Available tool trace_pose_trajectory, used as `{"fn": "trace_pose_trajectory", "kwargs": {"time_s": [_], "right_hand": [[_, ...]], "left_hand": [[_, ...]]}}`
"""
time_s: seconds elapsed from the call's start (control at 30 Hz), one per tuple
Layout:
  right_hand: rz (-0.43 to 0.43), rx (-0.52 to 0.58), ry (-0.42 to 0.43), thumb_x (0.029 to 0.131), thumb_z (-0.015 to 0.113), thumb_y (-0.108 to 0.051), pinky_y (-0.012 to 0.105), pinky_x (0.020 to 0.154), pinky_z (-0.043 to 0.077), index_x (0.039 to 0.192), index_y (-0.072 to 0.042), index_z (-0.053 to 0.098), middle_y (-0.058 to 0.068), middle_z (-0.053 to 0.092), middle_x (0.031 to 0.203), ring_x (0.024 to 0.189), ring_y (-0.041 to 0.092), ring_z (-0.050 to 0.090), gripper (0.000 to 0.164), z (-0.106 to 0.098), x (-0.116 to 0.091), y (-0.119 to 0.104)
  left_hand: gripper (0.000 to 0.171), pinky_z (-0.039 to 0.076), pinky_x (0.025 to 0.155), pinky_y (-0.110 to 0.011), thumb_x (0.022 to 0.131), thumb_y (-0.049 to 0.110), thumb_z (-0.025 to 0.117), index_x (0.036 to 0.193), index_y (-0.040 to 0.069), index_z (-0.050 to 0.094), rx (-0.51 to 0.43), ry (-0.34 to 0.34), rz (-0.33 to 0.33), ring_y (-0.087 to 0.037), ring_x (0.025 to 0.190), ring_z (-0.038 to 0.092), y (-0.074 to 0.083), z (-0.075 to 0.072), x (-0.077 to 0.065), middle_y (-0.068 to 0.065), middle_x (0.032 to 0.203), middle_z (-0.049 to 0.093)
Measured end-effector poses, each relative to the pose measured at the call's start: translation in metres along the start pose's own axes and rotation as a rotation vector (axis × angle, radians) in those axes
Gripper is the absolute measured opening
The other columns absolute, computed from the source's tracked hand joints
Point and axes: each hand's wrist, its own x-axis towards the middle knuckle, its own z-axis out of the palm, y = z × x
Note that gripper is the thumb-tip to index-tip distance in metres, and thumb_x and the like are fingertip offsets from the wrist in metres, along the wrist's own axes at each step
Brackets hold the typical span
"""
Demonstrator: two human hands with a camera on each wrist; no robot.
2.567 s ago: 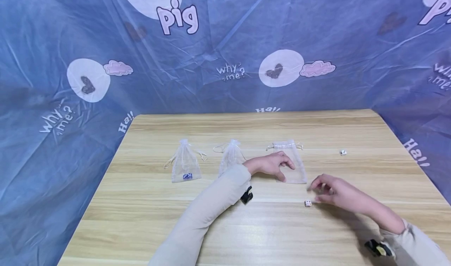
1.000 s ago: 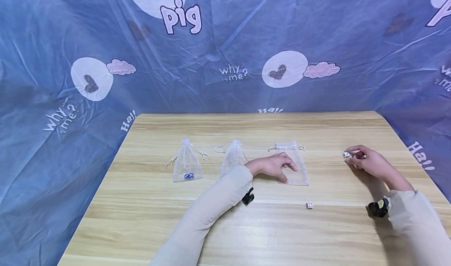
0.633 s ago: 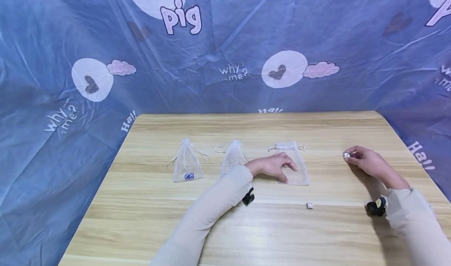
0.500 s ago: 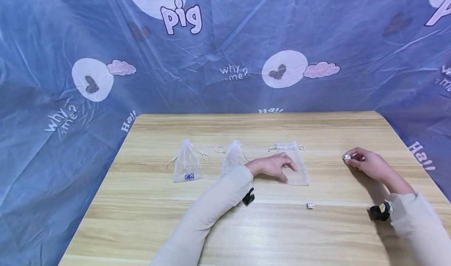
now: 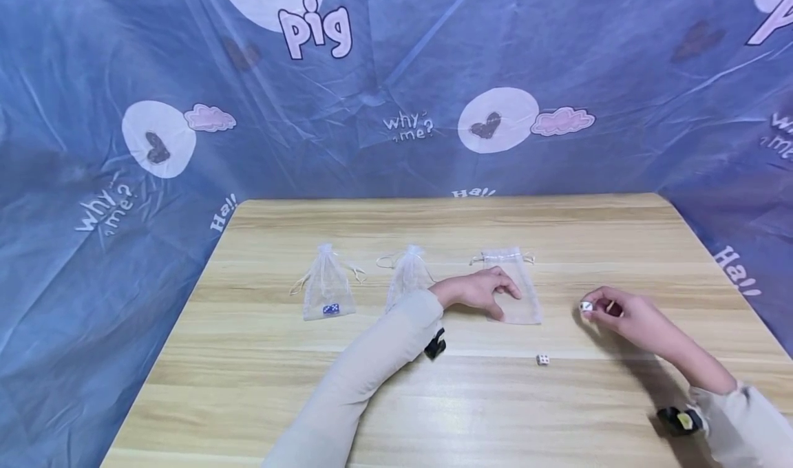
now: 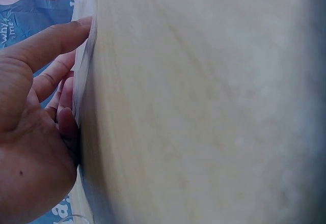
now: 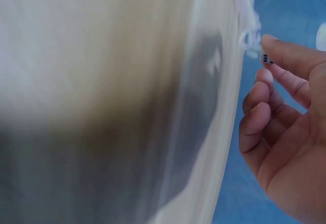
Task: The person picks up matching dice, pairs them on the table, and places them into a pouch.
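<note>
In the head view my left hand rests on the rightmost sheer white drawstring bag, its fingers spread and loosely bent. The left wrist view has its fingertips touching the bag's fabric. My right hand pinches a white die between thumb and forefinger, raised over the table to the right of that bag. Dark pips show on the die in the right wrist view, with the other fingers curled beneath. Another white die lies on the table in front of the rightmost bag.
A drawstring bag with blue dice inside lies at the left. The middle bag is partly hidden behind my left forearm. Blue printed cloth hangs behind the wooden table.
My right hand passed the near die, reached the far white die at the right and picked it up. It has since carried it left and nearer. My left hand stayed on the bag.
</note>
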Motion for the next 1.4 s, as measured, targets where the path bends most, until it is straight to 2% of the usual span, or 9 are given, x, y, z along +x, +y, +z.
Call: {"fn": "trace_pose_trajectory", "kwargs": {"time_s": [0.27, 0.37, 0.63, 0.8, 1.13, 1.3, 1.4], "right_hand": [[-0.011, 0.142, -0.050, 0.085, 0.069, -0.007, 0.021, 0.050, 0.039, 0.095, -0.013, 0.065, -0.013, 0.049, 0.070, 0.060, -0.001, 0.045, 0.012, 0.026, -0.018, -0.022], [-0.045, 0.177, -0.080, 0.085, 0.070, -0.008, 0.020, 0.050, 0.038, 0.094, -0.014, 0.065, -0.013, 0.049, 0.070, 0.060, -0.001, 0.043, 0.013, 0.035, -0.024, -0.027], [-0.135, 0.161, -0.061, 0.080, 0.074, -0.005, 0.017, 0.052, 0.037, 0.090, -0.020, 0.063, -0.018, 0.049, 0.073, 0.065, -0.005, 0.044, 0.021, 0.048, -0.035, -0.034], [-0.160, 0.113, -0.040, 0.078, 0.076, -0.006, 0.016, 0.054, 0.035, 0.088, -0.022, 0.063, -0.020, 0.048, 0.076, 0.069, -0.007, 0.043, 0.023, 0.051, -0.038, -0.035], [-0.138, 0.079, -0.030, 0.078, 0.076, -0.008, 0.015, 0.055, 0.033, 0.088, -0.023, 0.062, -0.019, 0.046, 0.075, 0.068, -0.007, 0.041, 0.022, 0.053, -0.037, -0.038], [-0.134, 0.137, -0.094, 0.080, 0.075, -0.009, 0.017, 0.054, 0.036, 0.096, -0.016, 0.064, -0.016, 0.048, 0.077, 0.067, -0.006, 0.042, 0.021, 0.046, -0.037, -0.037], [-0.132, 0.176, -0.114, 0.082, 0.073, -0.008, 0.019, 0.054, 0.039, 0.103, -0.011, 0.064, -0.013, 0.052, 0.080, 0.068, -0.004, 0.045, 0.023, 0.035, -0.034, -0.036]], "left_hand": [[0.050, 0.035, 0.093, -0.010, 0.076, 0.012, 0.078, 0.123, 0.019, 0.063, -0.004, 0.011, -0.002, -0.006, 0.109, 0.046, -0.002, -0.002, -0.001, 0.001, 0.124, 0.048], [0.051, 0.034, 0.093, -0.010, 0.076, 0.013, 0.078, 0.124, 0.019, 0.063, 0.002, 0.009, 0.002, -0.006, 0.109, 0.046, -0.002, -0.002, -0.001, 0.001, 0.123, 0.048], [0.051, 0.034, 0.094, -0.011, 0.076, 0.013, 0.078, 0.124, 0.019, 0.062, -0.003, 0.009, 0.001, -0.006, 0.109, 0.046, -0.002, -0.003, -0.001, 0.001, 0.123, 0.048], [0.051, 0.035, 0.094, -0.011, 0.075, 0.012, 0.078, 0.124, 0.018, 0.063, -0.007, 0.006, 0.002, -0.007, 0.110, 0.046, -0.001, -0.002, -0.002, 0.001, 0.124, 0.048], [0.051, 0.035, 0.094, -0.012, 0.075, 0.012, 0.078, 0.123, 0.020, 0.063, -0.016, 0.009, -0.008, -0.006, 0.110, 0.046, -0.002, 0.000, -0.002, 0.002, 0.124, 0.048], [0.051, 0.035, 0.094, -0.011, 0.075, 0.012, 0.078, 0.123, 0.020, 0.063, -0.017, 0.000, -0.017, -0.006, 0.110, 0.047, 0.000, 0.000, -0.001, 0.002, 0.124, 0.048], [0.051, 0.035, 0.091, -0.011, 0.075, 0.012, 0.078, 0.124, 0.018, 0.063, -0.061, -0.025, -0.024, -0.005, 0.105, 0.045, 0.002, -0.003, 0.000, 0.002, 0.121, 0.047]]}}
